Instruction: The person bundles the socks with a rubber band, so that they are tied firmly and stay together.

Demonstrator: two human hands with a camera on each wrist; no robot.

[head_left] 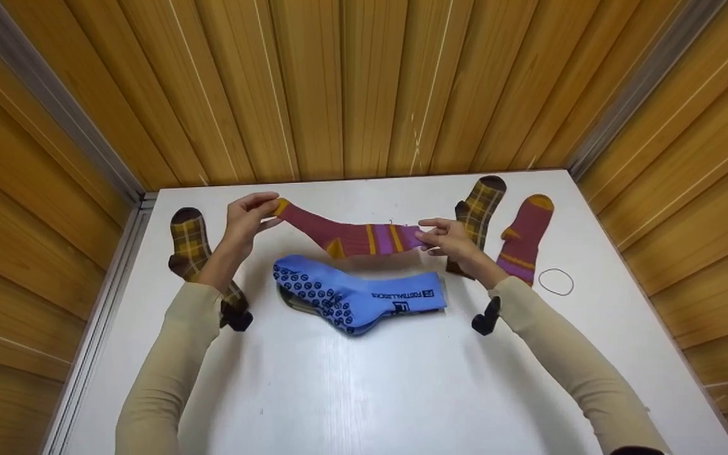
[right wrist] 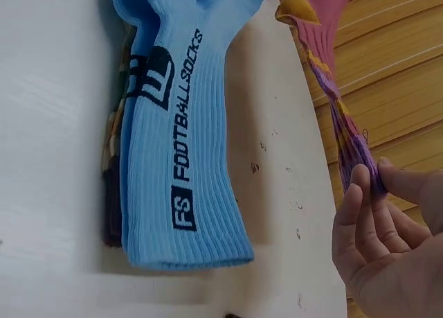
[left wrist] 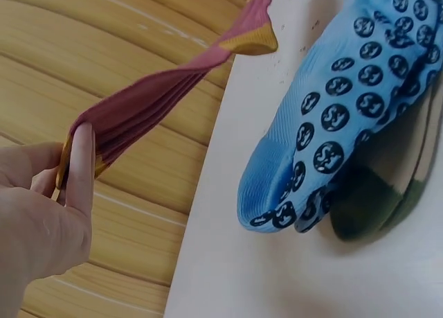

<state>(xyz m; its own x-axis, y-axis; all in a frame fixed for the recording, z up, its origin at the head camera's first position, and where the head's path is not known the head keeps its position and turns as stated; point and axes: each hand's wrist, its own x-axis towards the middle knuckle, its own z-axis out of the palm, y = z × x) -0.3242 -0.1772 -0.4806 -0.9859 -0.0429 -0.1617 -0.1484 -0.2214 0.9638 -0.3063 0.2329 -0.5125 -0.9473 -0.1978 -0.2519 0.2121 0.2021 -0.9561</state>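
A maroon sock (head_left: pixel 345 237) with mustard toe and heel and purple stripes at its cuff hangs stretched between both hands. The left hand (head_left: pixel 247 221) pinches its toe end between thumb and fingers. At the other end, the right hand (head_left: pixel 449 240) pinches the purple cuff. Below it on the white table lie blue football socks (head_left: pixel 364 294) with dark grip dots, stacked over another pair with a dark green toe (left wrist: pixel 367 207). In the right wrist view the cuff (right wrist: pixel 370 169) is bunched between thumb and fingertips.
One plaid sock (head_left: pixel 188 240) lies at left, partly under the left forearm. Another plaid sock (head_left: pixel 483 202) and a second maroon sock (head_left: pixel 528 234) lie at right, beside a thin dark loop (head_left: pixel 556 282). Wood-look panels (head_left: pixel 364 88) wall the back and sides of the table.
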